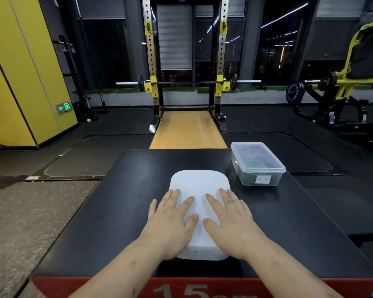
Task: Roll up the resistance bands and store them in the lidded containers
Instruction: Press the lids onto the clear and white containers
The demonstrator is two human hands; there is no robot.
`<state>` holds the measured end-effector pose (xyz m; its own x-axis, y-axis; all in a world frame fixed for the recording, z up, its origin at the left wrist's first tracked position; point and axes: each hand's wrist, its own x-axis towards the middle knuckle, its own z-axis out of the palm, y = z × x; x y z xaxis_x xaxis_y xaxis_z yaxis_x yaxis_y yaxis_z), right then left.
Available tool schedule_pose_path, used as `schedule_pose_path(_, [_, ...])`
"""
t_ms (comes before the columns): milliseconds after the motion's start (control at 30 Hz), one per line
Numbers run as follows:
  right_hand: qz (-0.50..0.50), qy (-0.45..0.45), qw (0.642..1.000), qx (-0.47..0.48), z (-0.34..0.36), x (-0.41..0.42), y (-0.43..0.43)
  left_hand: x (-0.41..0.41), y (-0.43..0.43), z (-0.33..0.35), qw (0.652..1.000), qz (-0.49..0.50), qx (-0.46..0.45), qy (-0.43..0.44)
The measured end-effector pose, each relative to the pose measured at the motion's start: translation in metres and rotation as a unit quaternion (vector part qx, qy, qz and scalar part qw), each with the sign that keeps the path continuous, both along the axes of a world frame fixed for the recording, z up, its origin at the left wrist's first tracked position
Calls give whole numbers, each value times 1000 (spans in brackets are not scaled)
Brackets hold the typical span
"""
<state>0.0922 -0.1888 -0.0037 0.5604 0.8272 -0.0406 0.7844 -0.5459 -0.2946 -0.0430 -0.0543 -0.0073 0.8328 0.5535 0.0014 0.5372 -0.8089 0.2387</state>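
Left hand [172, 220], right hand [230, 220] — fingers straight, palms flat, pressing white lid [199, 183] of near container — nothing gripped.

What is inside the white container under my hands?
Nothing inside shows: the lid covers the white container, with the left hand and right hand flat on it. The clear container shows green and purplish contents.

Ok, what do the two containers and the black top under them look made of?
Near container: probably plastic, smooth white lid, glare-washed. Far container: translucent glossy plastic; dark contents show through. Black top: matte vinyl or rubber padding perhaps; soft dull sheen, rounded edge.
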Motion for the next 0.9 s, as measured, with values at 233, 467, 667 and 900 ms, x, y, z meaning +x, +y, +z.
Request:
schedule_pose_path(233, [3,38,999,11,6,2,-15,-9,2,8,1000,-12,-14,15])
schedule_pose_path(467, [-11,91,996,-9,14,-10,-34,-28,2,-8,1000,-18,-8,3])
schedule_pose_path(667, [-6,110,994,-1,12,-10,-13,-30,21,-7,1000,-10,-2,3])
schedule_pose_path(900, [9,114,993,0,13,-13,38,-37,64,-2,1000,13,-2,9])
